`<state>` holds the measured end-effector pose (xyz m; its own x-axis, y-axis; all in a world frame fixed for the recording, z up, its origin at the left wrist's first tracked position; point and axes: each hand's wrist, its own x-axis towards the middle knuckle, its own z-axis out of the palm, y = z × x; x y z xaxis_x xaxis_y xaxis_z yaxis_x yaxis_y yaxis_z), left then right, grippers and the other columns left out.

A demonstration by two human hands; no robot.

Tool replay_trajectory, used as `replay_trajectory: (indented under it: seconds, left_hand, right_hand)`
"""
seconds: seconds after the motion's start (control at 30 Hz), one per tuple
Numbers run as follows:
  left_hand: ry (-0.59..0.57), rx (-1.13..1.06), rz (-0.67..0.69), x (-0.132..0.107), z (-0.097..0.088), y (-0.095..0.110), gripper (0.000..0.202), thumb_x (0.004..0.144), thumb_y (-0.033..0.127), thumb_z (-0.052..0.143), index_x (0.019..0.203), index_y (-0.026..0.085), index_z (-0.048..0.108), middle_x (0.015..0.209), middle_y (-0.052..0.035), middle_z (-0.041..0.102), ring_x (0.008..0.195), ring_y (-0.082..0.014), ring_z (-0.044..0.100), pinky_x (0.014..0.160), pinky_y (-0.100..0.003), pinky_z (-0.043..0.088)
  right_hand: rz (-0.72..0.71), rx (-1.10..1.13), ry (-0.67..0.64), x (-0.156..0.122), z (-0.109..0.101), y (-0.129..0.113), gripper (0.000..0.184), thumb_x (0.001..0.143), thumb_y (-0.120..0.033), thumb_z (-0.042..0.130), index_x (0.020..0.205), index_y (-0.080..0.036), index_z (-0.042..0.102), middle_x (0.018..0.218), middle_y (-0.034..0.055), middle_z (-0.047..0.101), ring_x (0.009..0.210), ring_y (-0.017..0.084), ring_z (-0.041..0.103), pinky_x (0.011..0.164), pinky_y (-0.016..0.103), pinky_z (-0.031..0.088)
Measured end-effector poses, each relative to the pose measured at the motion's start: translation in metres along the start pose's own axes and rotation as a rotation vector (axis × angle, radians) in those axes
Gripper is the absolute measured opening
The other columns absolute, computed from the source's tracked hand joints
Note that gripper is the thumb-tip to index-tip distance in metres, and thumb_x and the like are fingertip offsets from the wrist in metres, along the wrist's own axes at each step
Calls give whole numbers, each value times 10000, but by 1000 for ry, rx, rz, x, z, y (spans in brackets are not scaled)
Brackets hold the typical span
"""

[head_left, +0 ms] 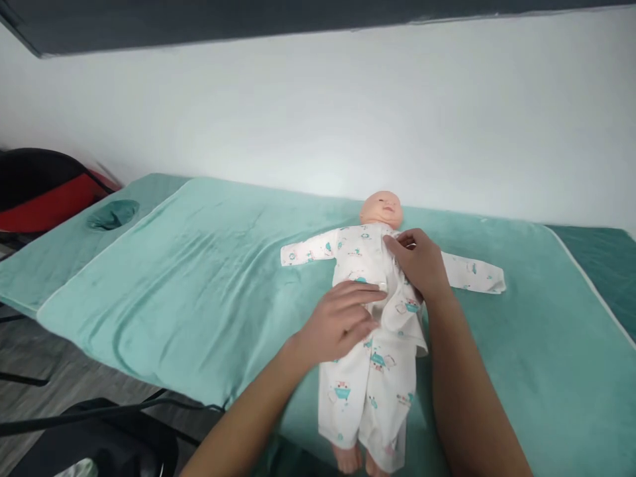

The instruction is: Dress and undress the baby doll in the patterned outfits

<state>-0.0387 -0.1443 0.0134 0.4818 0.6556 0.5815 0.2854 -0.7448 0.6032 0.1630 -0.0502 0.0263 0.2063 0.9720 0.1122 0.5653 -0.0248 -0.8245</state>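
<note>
A baby doll point(381, 207) lies on its back on a teal blanket point(209, 285), arms spread, dressed in a white printed shirt point(355, 255) and matching trousers point(368, 391). My left hand point(340, 321) rests on the doll's belly, its fingers pinching the shirt's front edge. Over the doll's chest, my right hand point(417, 262) has its fingers closed on the other shirt flap near the collar. The doll's bare feet point(350, 458) show at the bottom.
The blanket covers a padded table point(74, 238) with a face hole point(113, 215) at the left end. A white wall stands behind. A red and black chair point(44, 192) is at far left, and dark frame legs point(89, 414) stand below the table's near edge.
</note>
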Motion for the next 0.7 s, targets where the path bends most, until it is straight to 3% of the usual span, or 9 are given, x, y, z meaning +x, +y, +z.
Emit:
replay_trajectory:
  seconds: [0.13, 0.27, 0.37, 0.57, 0.7]
  left_hand:
    - [332, -26, -322, 40, -9, -27, 231, 1004, 302, 509, 914, 226, 708, 1037, -51, 759, 1003, -179, 690, 909, -355, 546]
    - [275, 44, -524, 99, -5, -58, 173, 930, 284, 582, 933, 226, 745, 1003, -33, 746, 934, -184, 662, 854, -323, 503]
    - [166, -17, -600, 127, 4, -72, 144, 877, 283, 614, 833, 210, 731, 923, -26, 752, 872, -188, 658, 819, -321, 487]
    - [165, -68, -633, 130, 12, -75, 123, 842, 250, 629, 731, 197, 633, 803, -18, 717, 731, -157, 612, 712, -299, 456]
    - [274, -238, -615, 127, 14, -81, 123, 858, 278, 645, 783, 181, 656, 834, -18, 707, 758, -135, 610, 743, -283, 460]
  right_hand:
    - [9, -15, -7, 4, 1, 0, 320, 792, -527, 685, 847, -220, 612, 848, 40, 693, 775, 207, 608, 701, 330, 418]
    - [22, 57, 26, 9, 3, 5, 217, 801, -425, 651, 824, -209, 648, 845, 47, 707, 778, 205, 603, 715, 329, 430]
    - [58, 184, -3, 11, 1, 10, 200, 785, -396, 666, 826, -201, 690, 840, 33, 715, 768, 191, 596, 717, 319, 435]
    - [128, 660, -110, 16, 6, 9, 234, 750, -412, 713, 843, -197, 717, 756, -1, 668, 662, 148, 559, 623, 282, 450]
    - [59, 626, -89, 17, 12, 7, 221, 778, -406, 700, 869, -209, 744, 810, 6, 692, 759, 167, 608, 710, 296, 490]
